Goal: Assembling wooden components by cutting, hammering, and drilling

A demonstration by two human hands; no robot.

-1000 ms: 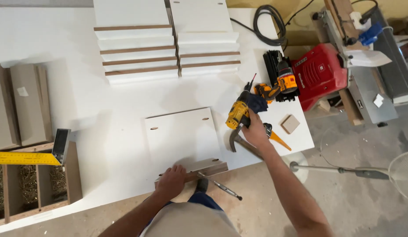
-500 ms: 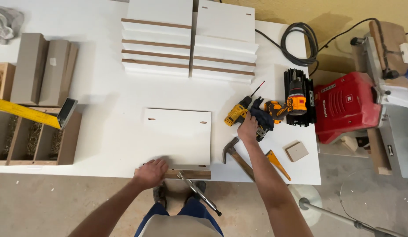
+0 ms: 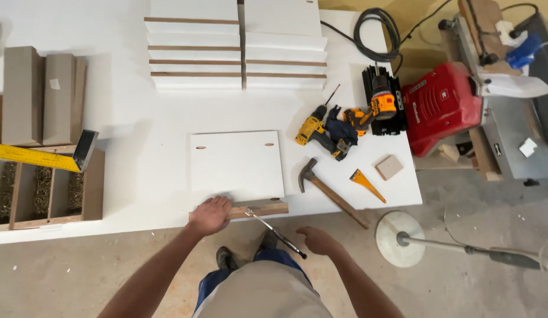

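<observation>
Pressing flat with left hand [image 3: 210, 215] on wood strip [image 3: 259, 209] under white panel [image 3: 237, 165] at lower-centre desk [image 3: 138, 147] edge, steadying it; right hand [image 3: 318, 240] hovering loosely spread, empty, beside clamp bar [image 3: 276, 232].

My arms are bare to the elbow, with no sleeves, gloves or watch showing. I wear a plain beige shirt [image 3: 265, 294], blue trousers [image 3: 274, 259] below it, and dark shoes [image 3: 227, 258] on the concrete floor.
</observation>
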